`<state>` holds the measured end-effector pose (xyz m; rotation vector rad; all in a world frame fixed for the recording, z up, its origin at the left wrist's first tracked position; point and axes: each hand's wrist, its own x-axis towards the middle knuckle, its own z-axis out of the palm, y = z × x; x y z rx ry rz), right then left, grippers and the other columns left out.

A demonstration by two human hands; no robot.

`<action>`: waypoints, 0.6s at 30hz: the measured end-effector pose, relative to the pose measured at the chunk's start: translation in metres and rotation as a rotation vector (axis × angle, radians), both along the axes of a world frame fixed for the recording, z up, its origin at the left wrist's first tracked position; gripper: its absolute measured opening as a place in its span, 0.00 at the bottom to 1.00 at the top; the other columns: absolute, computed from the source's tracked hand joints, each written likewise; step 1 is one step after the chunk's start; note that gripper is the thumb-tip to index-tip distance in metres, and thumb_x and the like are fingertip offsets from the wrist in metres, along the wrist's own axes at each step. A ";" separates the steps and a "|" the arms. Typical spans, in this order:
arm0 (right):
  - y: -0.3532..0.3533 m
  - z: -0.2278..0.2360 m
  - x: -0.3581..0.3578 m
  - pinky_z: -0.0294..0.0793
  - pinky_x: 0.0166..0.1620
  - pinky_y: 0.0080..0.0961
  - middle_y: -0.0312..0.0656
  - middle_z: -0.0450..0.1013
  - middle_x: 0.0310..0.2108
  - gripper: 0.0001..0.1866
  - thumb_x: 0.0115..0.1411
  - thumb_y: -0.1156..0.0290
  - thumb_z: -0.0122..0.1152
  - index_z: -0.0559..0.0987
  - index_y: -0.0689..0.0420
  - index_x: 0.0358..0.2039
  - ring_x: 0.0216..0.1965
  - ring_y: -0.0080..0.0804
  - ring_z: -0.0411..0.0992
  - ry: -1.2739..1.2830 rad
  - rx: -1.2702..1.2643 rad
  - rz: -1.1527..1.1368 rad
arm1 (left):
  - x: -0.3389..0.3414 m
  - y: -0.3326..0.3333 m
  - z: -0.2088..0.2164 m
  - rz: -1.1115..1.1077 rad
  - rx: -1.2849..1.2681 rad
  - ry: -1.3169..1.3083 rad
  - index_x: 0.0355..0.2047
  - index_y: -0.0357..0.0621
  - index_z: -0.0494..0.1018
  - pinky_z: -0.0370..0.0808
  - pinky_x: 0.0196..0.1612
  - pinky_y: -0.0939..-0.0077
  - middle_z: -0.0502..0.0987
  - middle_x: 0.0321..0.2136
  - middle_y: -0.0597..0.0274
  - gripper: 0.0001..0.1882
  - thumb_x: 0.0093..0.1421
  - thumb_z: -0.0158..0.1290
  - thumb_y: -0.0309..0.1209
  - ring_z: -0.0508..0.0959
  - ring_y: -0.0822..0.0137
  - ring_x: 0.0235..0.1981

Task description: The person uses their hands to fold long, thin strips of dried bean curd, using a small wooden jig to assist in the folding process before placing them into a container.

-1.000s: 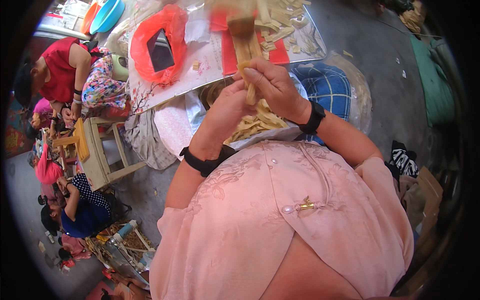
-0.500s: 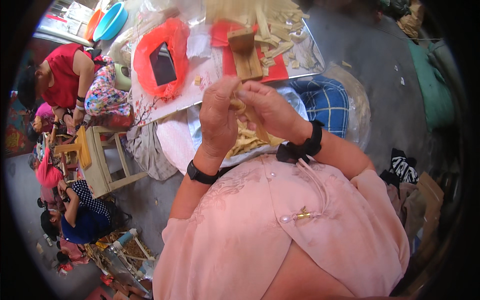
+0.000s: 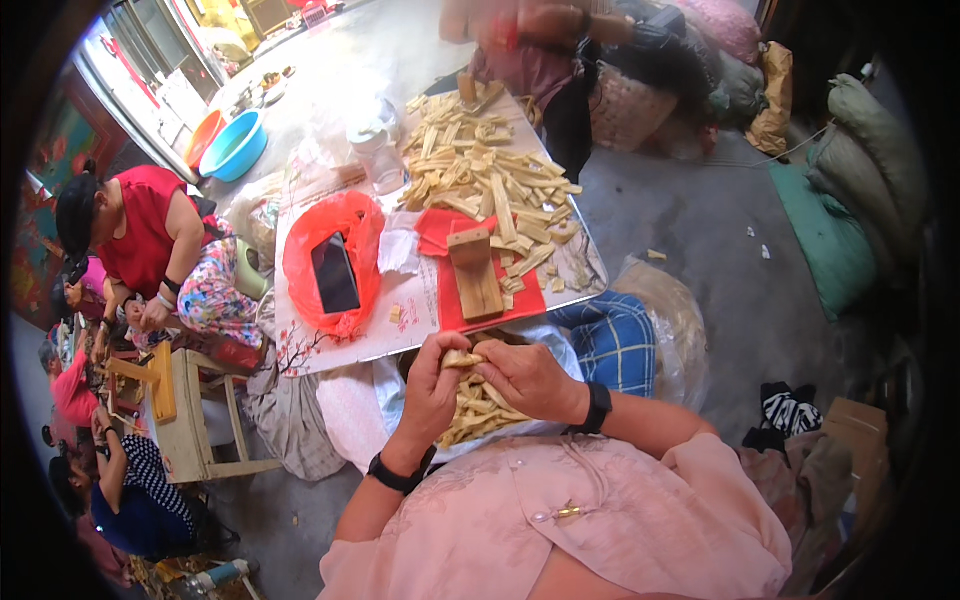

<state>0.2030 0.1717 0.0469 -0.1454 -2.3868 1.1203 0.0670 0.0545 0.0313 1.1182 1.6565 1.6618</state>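
Observation:
My left hand [image 3: 430, 385] and my right hand [image 3: 528, 378] meet in front of my chest, just off the table's near edge. Both are closed, pinching a short, folded-looking pale yellow strip [image 3: 462, 358] between them. Below them, a heap of similar yellow strips [image 3: 478, 412] lies on white cloth or plastic in my lap area. Just beyond my fingers, an L-shaped wooden block [image 3: 476, 277] stands on a red sheet [image 3: 521, 292] at the table's edge.
The table [image 3: 410, 318] bears a pile of yellow strips [image 3: 455, 165], a phone [image 3: 335, 272] on a red plastic bag [image 3: 350, 212], and a clear jar [image 3: 380, 165]. A wooden stool [image 3: 190, 420] stands left. Several people sit leftward; another person [image 3: 530, 40] is across the table.
My view has tilted up, showing more of the table and the person beyond. The longer strip between my hands now appears as a short, compact piece. My hands have drawn closer together.

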 end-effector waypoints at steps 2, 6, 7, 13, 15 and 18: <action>0.001 0.004 0.004 0.72 0.32 0.37 0.50 0.74 0.30 0.08 0.62 0.69 0.56 0.73 0.60 0.38 0.32 0.50 0.74 0.033 -0.013 -0.018 | 0.002 -0.004 0.010 -0.083 0.008 -0.137 0.45 0.37 0.66 0.67 0.48 0.82 0.70 0.40 0.65 0.15 0.58 0.39 0.14 0.70 0.74 0.42; 0.001 0.021 0.005 0.73 0.36 0.29 0.48 0.75 0.32 0.10 0.64 0.70 0.56 0.76 0.62 0.42 0.32 0.40 0.75 -0.016 -0.380 0.178 | -0.001 -0.012 0.016 -0.107 0.065 -0.246 0.45 0.38 0.65 0.68 0.47 0.82 0.71 0.39 0.65 0.15 0.59 0.41 0.14 0.71 0.75 0.42; -0.002 0.025 0.008 0.72 0.37 0.27 0.48 0.75 0.32 0.11 0.64 0.69 0.56 0.76 0.62 0.43 0.31 0.37 0.74 -0.049 -0.481 0.254 | 0.001 -0.011 0.016 -0.071 0.065 -0.212 0.45 0.38 0.65 0.69 0.46 0.82 0.72 0.38 0.64 0.14 0.60 0.42 0.13 0.72 0.76 0.41; -0.004 0.024 0.000 0.66 0.30 0.13 0.31 0.72 0.28 0.09 0.65 0.70 0.56 0.77 0.60 0.42 0.27 0.13 0.68 -0.092 -0.814 0.302 | 0.007 -0.014 -0.008 0.121 0.093 -0.218 0.40 0.36 0.73 0.71 0.40 0.84 0.76 0.33 0.66 0.05 0.63 0.50 0.20 0.74 0.77 0.35; -0.004 0.018 -0.006 0.64 0.27 0.12 0.30 0.71 0.27 0.07 0.65 0.69 0.57 0.75 0.58 0.40 0.25 0.13 0.66 -0.050 -0.923 0.214 | 0.012 -0.021 -0.008 0.149 0.076 -0.223 0.41 0.35 0.74 0.71 0.41 0.82 0.76 0.34 0.66 0.07 0.64 0.50 0.23 0.74 0.76 0.36; 0.010 0.011 -0.014 0.60 0.23 0.11 0.29 0.69 0.24 0.06 0.64 0.68 0.58 0.73 0.55 0.36 0.22 0.12 0.64 -0.007 -1.074 0.126 | 0.023 -0.016 0.015 0.145 0.079 -0.210 0.40 0.34 0.75 0.72 0.42 0.83 0.77 0.34 0.66 0.07 0.63 0.52 0.22 0.75 0.77 0.36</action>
